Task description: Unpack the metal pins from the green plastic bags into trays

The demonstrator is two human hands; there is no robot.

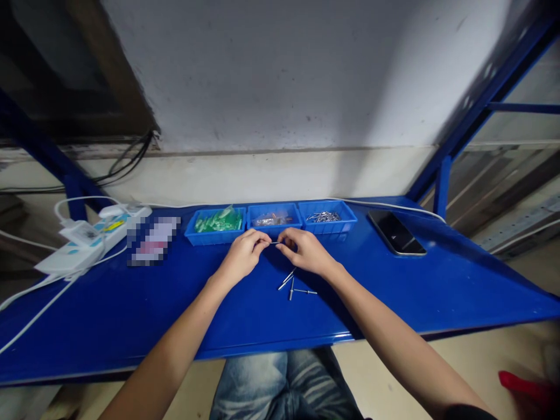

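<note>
Just in front of the bins, my left hand [247, 249] and my right hand [306, 249] face each other with fingertips pinched. Between them runs a thin metal blind rivet [275, 242], one end in each pinch; the fingertips hide its ends. Several more blind rivets [292, 287] lie loose on the blue table below my right hand. Behind the hands, the right blue bin [350, 226] holds a heap of similar metal rivets [322, 217].
The left blue bin [210, 238] holds green plastic packets [221, 220]; the middle bin [256, 209] has clear bags. A phone [396, 232] lies on the right of the blue table [166, 315]. A power strip [83, 251] with white cables and a pixelated item [154, 240] are left.
</note>
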